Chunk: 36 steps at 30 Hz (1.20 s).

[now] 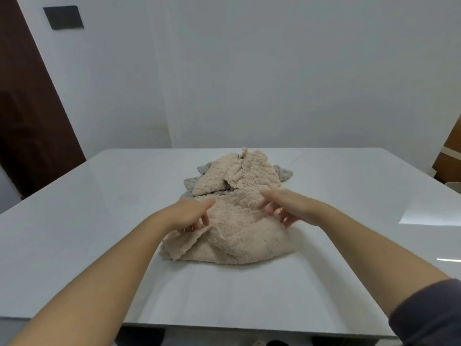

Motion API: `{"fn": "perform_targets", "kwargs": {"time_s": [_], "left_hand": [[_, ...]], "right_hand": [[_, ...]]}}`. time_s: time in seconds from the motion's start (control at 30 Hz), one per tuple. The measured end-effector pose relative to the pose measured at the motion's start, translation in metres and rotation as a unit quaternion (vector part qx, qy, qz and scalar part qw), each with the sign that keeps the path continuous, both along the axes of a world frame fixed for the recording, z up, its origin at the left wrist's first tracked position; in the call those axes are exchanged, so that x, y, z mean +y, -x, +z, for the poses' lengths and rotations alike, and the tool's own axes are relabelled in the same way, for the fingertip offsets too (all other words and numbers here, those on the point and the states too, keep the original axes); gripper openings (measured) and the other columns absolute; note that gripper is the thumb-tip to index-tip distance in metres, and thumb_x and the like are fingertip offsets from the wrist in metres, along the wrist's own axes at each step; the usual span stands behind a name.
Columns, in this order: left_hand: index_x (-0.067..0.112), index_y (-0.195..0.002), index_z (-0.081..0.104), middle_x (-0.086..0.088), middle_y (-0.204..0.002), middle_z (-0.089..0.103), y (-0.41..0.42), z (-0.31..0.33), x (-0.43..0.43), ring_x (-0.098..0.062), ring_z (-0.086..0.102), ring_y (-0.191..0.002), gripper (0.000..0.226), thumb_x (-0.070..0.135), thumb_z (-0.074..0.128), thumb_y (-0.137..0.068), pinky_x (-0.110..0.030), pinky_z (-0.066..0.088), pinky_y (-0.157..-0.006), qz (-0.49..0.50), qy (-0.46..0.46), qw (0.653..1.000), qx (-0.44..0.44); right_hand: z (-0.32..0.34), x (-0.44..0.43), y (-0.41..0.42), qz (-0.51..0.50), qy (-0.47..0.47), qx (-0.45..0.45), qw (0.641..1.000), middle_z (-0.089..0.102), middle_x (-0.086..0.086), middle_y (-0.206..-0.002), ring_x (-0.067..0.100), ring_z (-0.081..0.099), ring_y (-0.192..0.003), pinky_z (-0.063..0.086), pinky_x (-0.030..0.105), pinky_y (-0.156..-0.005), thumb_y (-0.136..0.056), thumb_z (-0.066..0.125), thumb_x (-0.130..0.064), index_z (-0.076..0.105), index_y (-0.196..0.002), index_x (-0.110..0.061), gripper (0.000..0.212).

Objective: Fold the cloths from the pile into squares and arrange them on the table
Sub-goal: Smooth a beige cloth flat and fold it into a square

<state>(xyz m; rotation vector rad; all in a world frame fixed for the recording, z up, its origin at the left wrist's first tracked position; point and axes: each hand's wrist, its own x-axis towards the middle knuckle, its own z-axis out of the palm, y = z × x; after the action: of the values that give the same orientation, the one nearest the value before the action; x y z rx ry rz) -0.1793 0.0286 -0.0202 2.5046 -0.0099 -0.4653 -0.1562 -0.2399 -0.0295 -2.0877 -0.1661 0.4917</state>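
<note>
Cloths [235, 196] lie in a loose pile at the centre of the frame, on a glossy white table [99, 221] and towards its far edge. The nearest one, a fleecy beige cloth [239, 238], sprawls crumpled towards the viewer, with one scalloped edge flipped over at its lower left. Behind it a second beige cloth [247, 173] sits bunched on top of a grey cloth [190, 183], which peeks out on both sides of the heap.

Both bare forearms reach in from the bottom corners of the frame. The left hand [189, 212] hangs over the left part of the fleecy beige cloth with its thumb stretched forward and its fingers loosely drooping, their tips at or just above the flipped edge; it pinches nothing that can be seen. The right hand [291, 204] is over the cloth's right part with its fingers spread and pointing inwards. They are blurred, so whether they touch the fabric cannot be told.

A dark sleeve [429, 318] covers the right arm at the lower right corner. A plain white wall [274, 71] fills the upper frame, with a black wall plate [63, 17] at upper left and a dark brown door [27, 108] along the left edge.
</note>
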Motion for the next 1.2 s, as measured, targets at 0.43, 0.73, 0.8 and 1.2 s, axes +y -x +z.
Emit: {"fn": "perform_targets", "kwargs": {"time_s": [0.43, 0.73, 0.8, 1.2], "left_hand": [[0.036, -0.154, -0.001, 0.001, -0.161, -0.016, -0.050, -0.074, -0.033, -0.017, -0.015, -0.147, 0.079, 0.071, 0.029, -0.090, -0.050, -0.010, -0.118, -0.247, -0.188, 0.940, -0.144], [0.037, -0.153, -0.001, 0.003, -0.160, -0.018, -0.067, -0.079, -0.035, -0.015, -0.019, -0.146, 0.077, 0.071, 0.028, -0.090, -0.049, -0.014, -0.117, -0.228, -0.181, 0.944, -0.155], [0.036, -0.154, 0.002, 0.005, -0.161, -0.016, -0.062, -0.078, -0.033, -0.013, -0.017, -0.147, 0.077, 0.070, 0.030, -0.090, -0.049, -0.013, -0.117, -0.223, -0.161, 0.947, -0.165], [0.031, -0.104, 0.063, 0.020, -0.099, 0.060, 0.006, -0.065, 0.000, 0.001, 0.053, -0.093, 0.023, 0.044, 0.047, -0.095, -0.030, 0.047, -0.083, -0.121, -0.021, 0.938, -0.324]], "right_hand": [[-0.040, 0.015, -0.091, -0.051, 0.271, -0.206, 0.939, 0.055, 0.005, -0.140, 0.029, 0.049, -0.125, 0.041, 0.038, -0.103, -0.104, 0.028, -0.029, 0.056, -0.136, -0.019, 0.044], [-0.044, 0.026, -0.109, -0.090, 0.246, -0.242, 0.934, 0.062, 0.012, -0.114, 0.036, 0.055, -0.111, 0.044, 0.046, -0.096, -0.102, 0.026, -0.032, 0.053, -0.089, -0.020, 0.032], [-0.045, 0.027, -0.094, -0.123, 0.236, -0.280, 0.922, 0.058, 0.007, -0.123, 0.032, 0.051, -0.120, 0.040, 0.049, -0.100, -0.101, 0.030, -0.034, 0.058, -0.099, -0.023, 0.030], [-0.047, 0.030, 0.007, -0.010, 0.136, -0.292, 0.947, 0.067, -0.011, -0.106, 0.007, 0.059, -0.096, 0.048, 0.030, -0.088, -0.099, 0.047, -0.026, 0.067, -0.114, -0.022, 0.025]]}}
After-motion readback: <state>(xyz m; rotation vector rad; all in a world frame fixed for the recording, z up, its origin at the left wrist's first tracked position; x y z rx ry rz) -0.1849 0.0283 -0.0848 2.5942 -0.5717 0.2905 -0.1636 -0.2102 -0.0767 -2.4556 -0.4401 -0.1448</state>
